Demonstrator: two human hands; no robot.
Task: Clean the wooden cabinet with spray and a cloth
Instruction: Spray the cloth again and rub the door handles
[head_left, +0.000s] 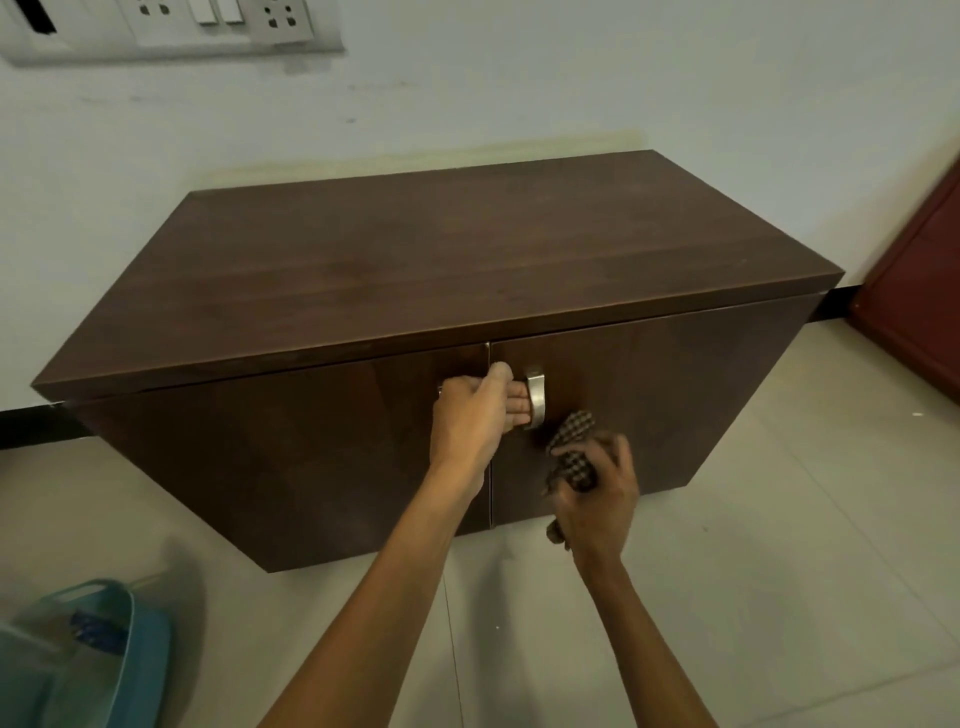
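A low dark-brown wooden cabinet (415, 270) with two doors stands against the white wall. My left hand (475, 415) curls its fingers round the metal handle (536, 397) of the right door, next to the gap between the doors. Just below and to the right, my right hand (597, 499) grips a bunched checked cloth (571, 452) against the right door's front. Both doors look shut. No spray bottle is in view.
A teal plastic basket (119, 644) sits on the tiled floor at the lower left. A dark-red door or panel (919, 291) stands at the right. Wall sockets and switches (208, 21) are mounted above the cabinet.
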